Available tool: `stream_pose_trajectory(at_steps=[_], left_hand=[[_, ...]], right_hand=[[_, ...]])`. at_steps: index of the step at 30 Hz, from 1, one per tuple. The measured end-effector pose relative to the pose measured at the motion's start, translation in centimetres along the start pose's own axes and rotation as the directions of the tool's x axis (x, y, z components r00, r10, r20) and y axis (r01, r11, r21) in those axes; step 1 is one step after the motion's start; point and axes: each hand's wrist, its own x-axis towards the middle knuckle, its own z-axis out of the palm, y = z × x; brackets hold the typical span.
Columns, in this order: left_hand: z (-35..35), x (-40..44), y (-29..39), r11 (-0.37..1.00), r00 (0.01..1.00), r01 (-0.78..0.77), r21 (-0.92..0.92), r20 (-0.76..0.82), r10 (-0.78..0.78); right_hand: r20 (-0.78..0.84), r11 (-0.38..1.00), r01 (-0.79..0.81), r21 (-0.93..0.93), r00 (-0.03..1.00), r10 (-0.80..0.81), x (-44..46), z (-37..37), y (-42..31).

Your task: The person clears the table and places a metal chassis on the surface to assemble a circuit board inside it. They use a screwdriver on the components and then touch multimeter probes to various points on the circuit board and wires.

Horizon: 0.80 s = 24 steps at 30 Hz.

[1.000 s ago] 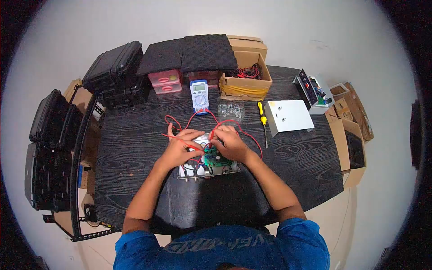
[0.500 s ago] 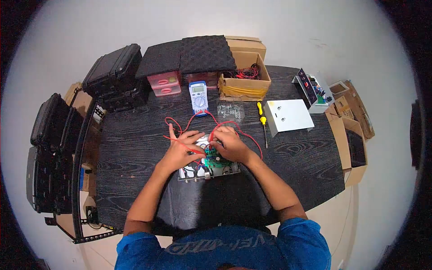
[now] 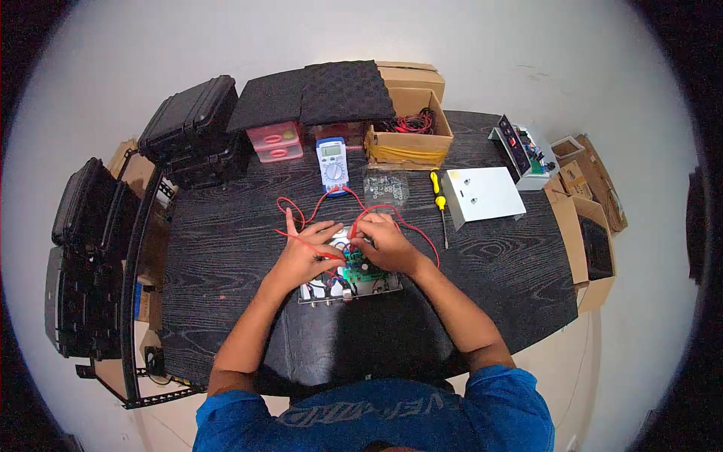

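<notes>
An opened metal chassis (image 3: pixel 350 296) holding a green circuit board (image 3: pixel 363 273) lies on the dark table. My left hand (image 3: pixel 303 255) pinches a red test probe (image 3: pixel 325 255) whose tip points at the board's left part. My right hand (image 3: pixel 382 242) grips a second red probe (image 3: pixel 354 228), held steeply above the board's upper edge. Exactly where the tips touch is too small to tell. Red leads run from the probes to a blue and white multimeter (image 3: pixel 333 167) behind the chassis. Its display digits cannot be read.
Behind the hands lie a clear bag of small parts (image 3: pixel 385 187), a yellow screwdriver (image 3: pixel 439 197) and a white metal cover (image 3: pixel 484 194). A cardboard box of cables (image 3: pixel 409 143), pink drawers (image 3: pixel 276 142) and black cases (image 3: pixel 197 124) stand farther back. Another opened device (image 3: pixel 527 154) sits back right.
The view has shifted slightly. Both hands keep their hold on the probes and stay almost in place over the board.
</notes>
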Motion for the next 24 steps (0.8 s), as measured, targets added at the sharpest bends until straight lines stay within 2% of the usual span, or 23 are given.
stream_pose_trajectory(at_steps=[24], left_hand=[[0.0, 0.03, 0.24, 0.999, 1.0, 0.025, -0.035, 0.005, -0.025]], right_hand=[[-0.009, 1.0, -0.005, -0.005, 1.0, 0.005, -0.03, 0.13, -0.06]])
